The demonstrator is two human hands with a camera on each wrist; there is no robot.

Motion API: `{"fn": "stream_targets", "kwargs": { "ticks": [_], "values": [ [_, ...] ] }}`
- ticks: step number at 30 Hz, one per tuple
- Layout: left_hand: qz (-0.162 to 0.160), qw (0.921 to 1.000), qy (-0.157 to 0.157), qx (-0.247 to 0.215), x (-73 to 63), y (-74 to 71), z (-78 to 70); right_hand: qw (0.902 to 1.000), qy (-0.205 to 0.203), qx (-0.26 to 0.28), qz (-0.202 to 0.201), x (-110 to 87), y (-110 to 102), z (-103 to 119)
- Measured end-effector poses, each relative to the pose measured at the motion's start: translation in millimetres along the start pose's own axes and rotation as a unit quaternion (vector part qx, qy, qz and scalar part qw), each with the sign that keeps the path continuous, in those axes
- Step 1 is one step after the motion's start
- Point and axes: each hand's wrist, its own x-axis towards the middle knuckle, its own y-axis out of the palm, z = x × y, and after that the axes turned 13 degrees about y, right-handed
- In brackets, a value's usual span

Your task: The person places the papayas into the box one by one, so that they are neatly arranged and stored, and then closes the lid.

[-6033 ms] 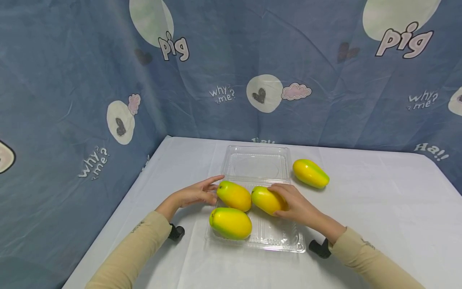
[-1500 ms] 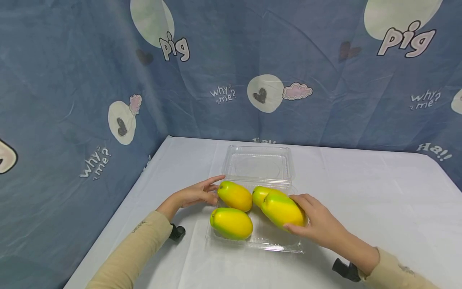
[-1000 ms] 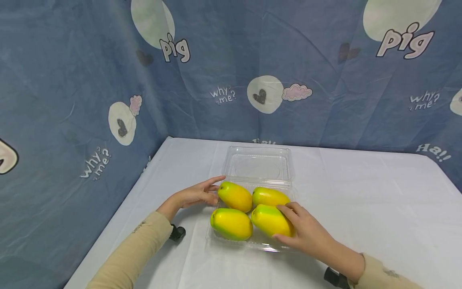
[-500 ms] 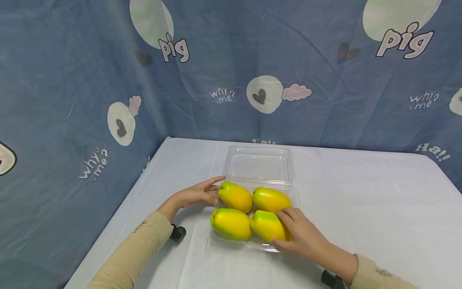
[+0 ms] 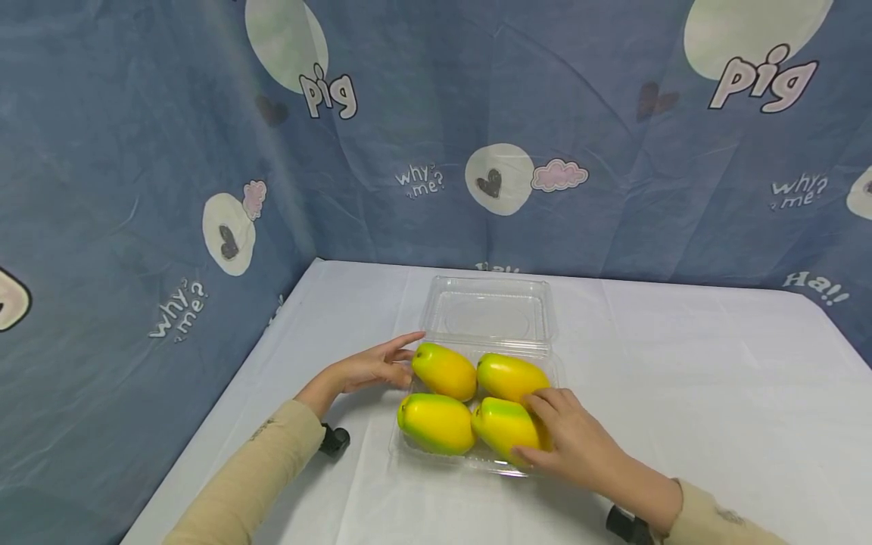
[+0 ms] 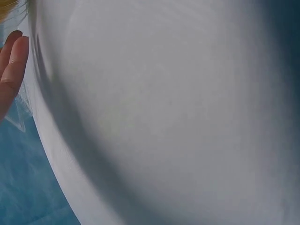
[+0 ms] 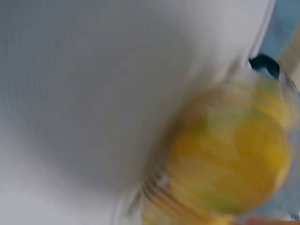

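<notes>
Four-cornered and clear, a plastic clamshell box (image 5: pixel 477 456) lies with its lid (image 5: pixel 487 306) folded back on the table. Several yellow-green papayas sit in its base in two rows: back-left papaya (image 5: pixel 444 372), back-right papaya (image 5: pixel 512 377), front-left papaya (image 5: pixel 436 424) and front-right papaya (image 5: pixel 504 428). My right hand (image 5: pixel 575 439) holds the right end of the front-right papaya, thumb in front and fingers behind. My left hand (image 5: pixel 371 367) rests at the box's left side by the back-left papaya, index finger extended toward the hinge. The right wrist view is blurred.
A white cloth covers the table (image 5: pixel 715 378). Blue printed fabric (image 5: pixel 579 91) hangs behind it and along the left. Black wrist cameras sit under both wrists, the left camera (image 5: pixel 335 439) close above the tabletop.
The papaya once at the back right of the table came over in my right hand and went down into the box's front right. My left hand stayed put.
</notes>
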Motion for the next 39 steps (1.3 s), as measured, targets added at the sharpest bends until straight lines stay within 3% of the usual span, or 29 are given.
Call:
{"fn": "stream_targets", "kwargs": {
  "ticks": [7, 11, 14, 18, 20, 22, 26, 28, 30, 34, 39],
  "values": [
    [-0.032, 0.9973, 0.026, 0.060, -14.2, -7.5, -2.5, 0.9974, 0.000, 0.027, -0.066, 5.3, -23, -18],
    [-0.081, 0.9870, 0.045, 0.131, -28.8, -9.7, -7.2, 0.9945, -0.007, 0.031, -0.099, 8.1, -33, -32],
    [-0.135, 0.9649, 0.067, 0.215, -39.7, -8.5, -10.5, 0.9923, -0.002, 0.031, -0.120, 10.5, -40, -41],
    [-0.195, 0.9196, 0.088, 0.329, -51.4, -3.5, -13.1, 0.9909, 0.020, 0.027, -0.130, 14.2, -47, -53],
    [-0.215, 0.9011, 0.087, 0.367, -55.5, -0.5, -14.8, 0.9908, 0.034, 0.031, -0.128, 15.1, -50, -57],
    [-0.229, 0.8901, 0.078, 0.386, -58.0, 1.8, -15.9, 0.9902, 0.041, 0.035, -0.129, 16.6, -52, -61],
    [-0.242, 0.8756, 0.064, 0.413, -58.4, 3.2, -16.6, 0.9892, 0.047, 0.041, -0.133, 21.4, -53, -67],
    [-0.244, 0.8735, 0.056, 0.417, -56.6, 3.5, -16.4, 0.9903, 0.062, 0.051, -0.114, 25.5, -54, -68],
    [-0.240, 0.8780, 0.047, 0.412, -53.2, 2.9, -16.4, 0.9903, 0.092, 0.073, -0.074, 31.3, -54, -70],
    [-0.222, 0.9039, 0.013, 0.365, -39.4, 2.6, -16.1, 0.9806, 0.156, 0.118, 0.010, 49.4, -48, -75],
    [-0.215, 0.9285, -0.016, 0.302, -12.5, 3.3, -11.3, 0.9707, 0.176, 0.156, 0.049, 75.6, -29, -82]
  ]
}}
